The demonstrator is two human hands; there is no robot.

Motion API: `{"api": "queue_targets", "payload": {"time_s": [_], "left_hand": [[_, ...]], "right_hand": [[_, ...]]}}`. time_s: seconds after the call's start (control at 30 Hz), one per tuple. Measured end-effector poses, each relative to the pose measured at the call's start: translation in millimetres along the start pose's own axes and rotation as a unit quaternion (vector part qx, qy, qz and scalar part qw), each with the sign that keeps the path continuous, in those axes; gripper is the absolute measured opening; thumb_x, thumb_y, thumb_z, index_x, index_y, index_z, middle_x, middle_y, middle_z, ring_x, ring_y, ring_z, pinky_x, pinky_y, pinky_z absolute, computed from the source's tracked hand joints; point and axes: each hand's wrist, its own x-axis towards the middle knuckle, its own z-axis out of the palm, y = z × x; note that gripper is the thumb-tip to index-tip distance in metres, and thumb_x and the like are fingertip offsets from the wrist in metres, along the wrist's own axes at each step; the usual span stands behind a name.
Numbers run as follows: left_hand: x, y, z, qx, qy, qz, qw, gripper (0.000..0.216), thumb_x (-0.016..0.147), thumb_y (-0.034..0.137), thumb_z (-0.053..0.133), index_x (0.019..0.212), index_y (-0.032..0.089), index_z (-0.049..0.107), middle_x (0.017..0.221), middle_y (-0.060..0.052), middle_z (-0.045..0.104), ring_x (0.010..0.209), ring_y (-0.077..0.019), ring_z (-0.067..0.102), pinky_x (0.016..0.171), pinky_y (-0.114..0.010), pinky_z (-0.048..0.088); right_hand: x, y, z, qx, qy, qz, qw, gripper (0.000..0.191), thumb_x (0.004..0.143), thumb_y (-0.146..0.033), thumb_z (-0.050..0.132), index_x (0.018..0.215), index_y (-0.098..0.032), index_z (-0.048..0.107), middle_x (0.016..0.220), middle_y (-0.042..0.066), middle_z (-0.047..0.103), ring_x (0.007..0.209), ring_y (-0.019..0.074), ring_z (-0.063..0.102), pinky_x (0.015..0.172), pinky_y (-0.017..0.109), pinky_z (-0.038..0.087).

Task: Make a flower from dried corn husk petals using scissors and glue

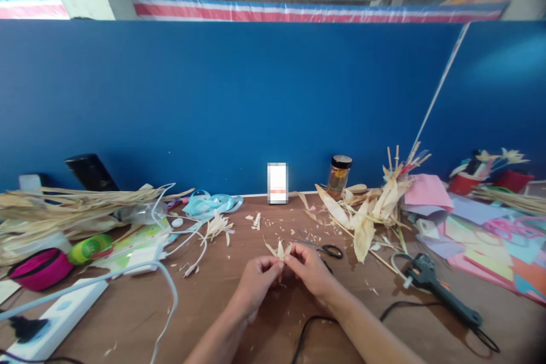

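Between my two hands, over the middle of the brown table, is a small flower of pale dried corn husk [280, 251] with pointed petals. My left hand [261, 280] pinches it from the left, thumb and forefinger closed at its base. From the other side my right hand [310, 271] pinches the same husk flower, fingertips nearly touching the left ones. Scissors [331, 251] with black handles lie just beyond my right hand, partly hidden by it. A cut, frayed bunch of husk [218, 226] rests farther off to the left.
Husk scraps litter the table [239, 318]. A glue gun [441, 287] with its cord and a heap of husks [371, 210] lie right, near a dark-lidded jar [340, 176] and coloured paper [482, 239]. Left are a power strip [55, 318], white cables and blue ribbon [211, 203]. A blue partition [273, 91] stands behind.
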Motion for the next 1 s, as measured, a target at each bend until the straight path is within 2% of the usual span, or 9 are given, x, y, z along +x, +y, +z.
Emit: {"api": "queue_targets", "payload": {"time_s": [0.27, 0.6, 0.83, 1.0], "left_hand": [[-0.2, 3.1, -0.4, -0.034, -0.008, -0.021, 0.999, 0.027, 0.066, 0.037, 0.063, 0.066, 0.010, 0.060, 0.051, 0.004, 0.046, 0.047, -0.0057, 0.033, 0.047, -0.020, 0.022], [-1.0, 3.3, 1.7, 0.012, 0.048, 0.017, 0.999, 0.024, 0.067, 0.035, 0.061, 0.060, 0.012, 0.057, 0.049, 0.005, 0.045, 0.047, -0.0064, 0.034, 0.047, -0.019, 0.024], [-1.0, 1.9, 1.0, 0.047, 0.065, 0.038, 0.996, 0.022, 0.066, 0.033, 0.061, 0.060, 0.012, 0.059, 0.051, 0.004, 0.048, 0.050, -0.0079, 0.038, 0.049, -0.019, 0.028], [-0.8, 0.2, 1.8, 0.040, 0.040, 0.039, 0.998, 0.026, 0.068, 0.037, 0.059, 0.069, 0.011, 0.065, 0.053, 0.002, 0.051, 0.051, -0.0093, 0.041, 0.050, -0.020, 0.030]], "right_hand": [[1.9, 5.6, -0.4, 0.015, 0.017, -0.022, 1.000, 0.014, 0.074, -0.028, 0.056, 0.066, -0.017, 0.051, 0.059, -0.005, 0.046, 0.052, 0.0081, 0.038, 0.051, 0.020, 0.031], [0.2, 5.9, 0.7, 0.030, -0.004, -0.006, 1.000, 0.016, 0.077, -0.030, 0.053, 0.069, -0.017, 0.053, 0.058, -0.005, 0.046, 0.051, 0.0077, 0.038, 0.047, 0.018, 0.029], [0.1, 7.3, 0.8, -0.006, 0.007, -0.011, 1.000, 0.016, 0.075, -0.030, 0.057, 0.067, -0.016, 0.053, 0.061, -0.004, 0.050, 0.057, 0.0090, 0.043, 0.053, 0.019, 0.034], [1.4, 7.8, -0.7, -0.017, 0.026, -0.027, 0.999, 0.018, 0.074, -0.031, 0.057, 0.066, -0.016, 0.053, 0.062, -0.003, 0.051, 0.060, 0.0107, 0.045, 0.057, 0.021, 0.036]]}}
